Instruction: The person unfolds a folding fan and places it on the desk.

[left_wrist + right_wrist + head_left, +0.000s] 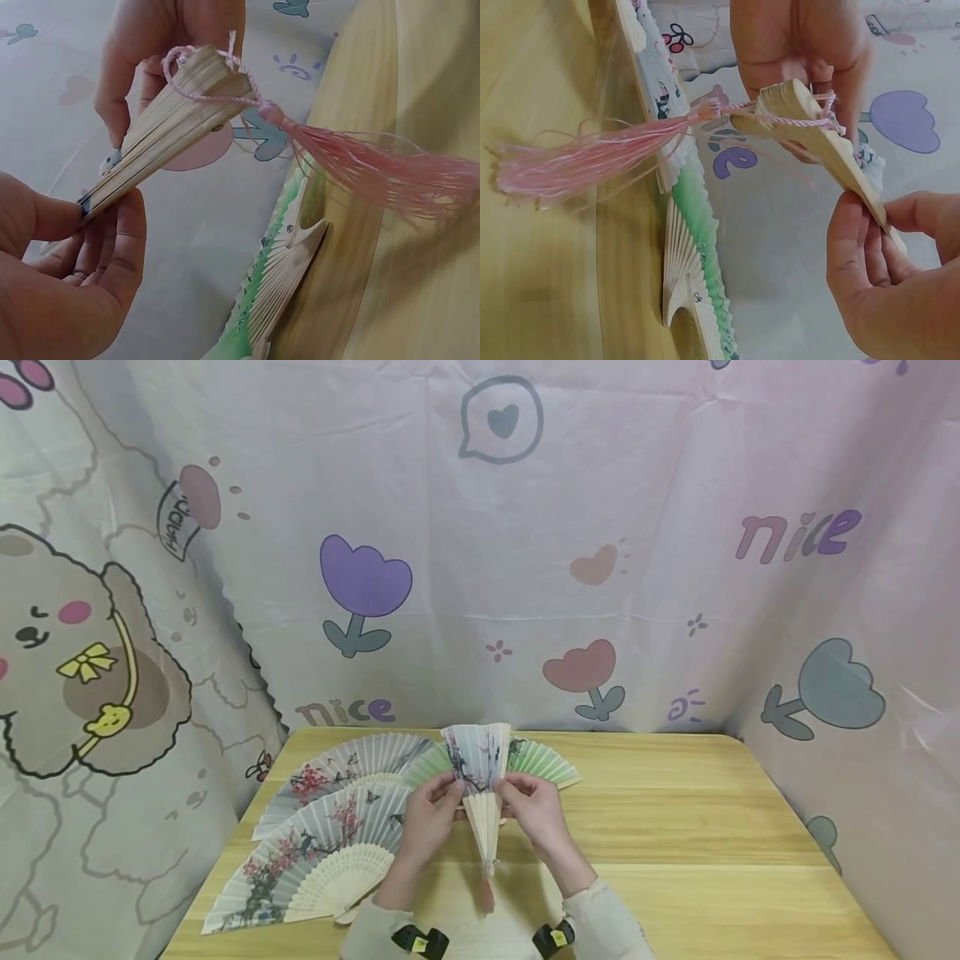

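Note:
Between my two hands is a partly spread folding fan (480, 768) with a pale painted leaf and light wooden ribs. My left hand (431, 818) pinches its left edge between thumb and fingers. On the opposite edge, my right hand (536, 814) pinches the fan in the same way. The ribs narrow downward to the pivot, where a pink cord carries a pink tassel (375, 165). In the right wrist view the tassel (592, 157) hangs out over the wooden table. Part of the leaf is hidden by the fingers.
Behind the held fan lies a spread green fan (547, 764). To the left, a spread white fan with red blossoms (300, 860) overlaps a similar grey-white fan (337, 764). All lie on the wooden table (675, 827), with a printed curtain (480, 543) behind it.

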The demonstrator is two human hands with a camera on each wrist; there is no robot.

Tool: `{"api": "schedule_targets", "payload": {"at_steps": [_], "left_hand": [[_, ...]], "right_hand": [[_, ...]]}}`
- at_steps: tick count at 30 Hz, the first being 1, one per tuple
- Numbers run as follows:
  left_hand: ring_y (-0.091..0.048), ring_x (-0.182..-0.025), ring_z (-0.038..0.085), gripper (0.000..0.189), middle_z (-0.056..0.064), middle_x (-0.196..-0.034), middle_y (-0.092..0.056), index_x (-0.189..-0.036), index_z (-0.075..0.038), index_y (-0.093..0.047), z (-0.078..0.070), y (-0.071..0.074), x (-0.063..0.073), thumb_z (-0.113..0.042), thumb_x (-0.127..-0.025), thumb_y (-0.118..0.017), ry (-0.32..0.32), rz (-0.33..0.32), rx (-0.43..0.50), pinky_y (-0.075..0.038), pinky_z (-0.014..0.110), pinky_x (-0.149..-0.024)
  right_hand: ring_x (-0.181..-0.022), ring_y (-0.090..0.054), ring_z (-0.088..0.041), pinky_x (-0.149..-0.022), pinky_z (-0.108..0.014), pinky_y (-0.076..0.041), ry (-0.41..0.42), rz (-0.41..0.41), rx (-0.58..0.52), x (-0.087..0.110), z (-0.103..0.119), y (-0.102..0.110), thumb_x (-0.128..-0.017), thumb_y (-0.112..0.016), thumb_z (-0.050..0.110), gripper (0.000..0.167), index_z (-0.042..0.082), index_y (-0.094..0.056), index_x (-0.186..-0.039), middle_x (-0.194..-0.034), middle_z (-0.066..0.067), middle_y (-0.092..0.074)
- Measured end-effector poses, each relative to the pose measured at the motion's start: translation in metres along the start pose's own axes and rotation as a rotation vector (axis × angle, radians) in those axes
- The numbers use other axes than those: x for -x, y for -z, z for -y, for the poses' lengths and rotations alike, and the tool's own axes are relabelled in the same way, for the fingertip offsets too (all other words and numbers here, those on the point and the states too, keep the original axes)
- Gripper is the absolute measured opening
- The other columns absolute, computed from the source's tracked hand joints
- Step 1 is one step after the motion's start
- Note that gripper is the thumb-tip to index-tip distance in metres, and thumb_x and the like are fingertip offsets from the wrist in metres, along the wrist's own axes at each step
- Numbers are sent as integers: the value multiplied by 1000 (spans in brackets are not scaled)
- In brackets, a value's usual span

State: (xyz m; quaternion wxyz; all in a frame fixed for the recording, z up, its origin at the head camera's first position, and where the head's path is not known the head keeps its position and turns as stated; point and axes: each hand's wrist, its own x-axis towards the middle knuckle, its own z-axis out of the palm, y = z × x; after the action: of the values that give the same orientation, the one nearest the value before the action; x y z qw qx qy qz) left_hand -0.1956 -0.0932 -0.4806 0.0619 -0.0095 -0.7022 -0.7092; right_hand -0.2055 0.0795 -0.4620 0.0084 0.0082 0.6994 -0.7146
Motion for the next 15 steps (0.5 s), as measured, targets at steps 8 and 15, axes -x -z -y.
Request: {"api": "schedule_targets", "payload": {"at_steps": [8, 15], "left_hand": [[-72, -88, 13, 39, 35, -123, -67, -137, 19, -54, 0, 4, 2, -5, -107, -59, 19, -48, 9, -70, 30, -77], [-68, -80, 4, 40, 31, -121, -69, -138, 17, -55, 1, 8, 3, -7, -107, -60, 46, -98, 60, -68, 25, -74]], "right_hand": [[-61, -65, -11, -63, -25, -66, -7, -35, -36, -3, 0, -1, -95, -73, 6, 24, -14, -72, -108, -82, -6, -71], [-58, -67, -12, -65, -30, -68, -1, -54, -51, -3, 0, -2, -96, -72, 7, 26, -14, -71, -111, -82, -5, -74]]}}
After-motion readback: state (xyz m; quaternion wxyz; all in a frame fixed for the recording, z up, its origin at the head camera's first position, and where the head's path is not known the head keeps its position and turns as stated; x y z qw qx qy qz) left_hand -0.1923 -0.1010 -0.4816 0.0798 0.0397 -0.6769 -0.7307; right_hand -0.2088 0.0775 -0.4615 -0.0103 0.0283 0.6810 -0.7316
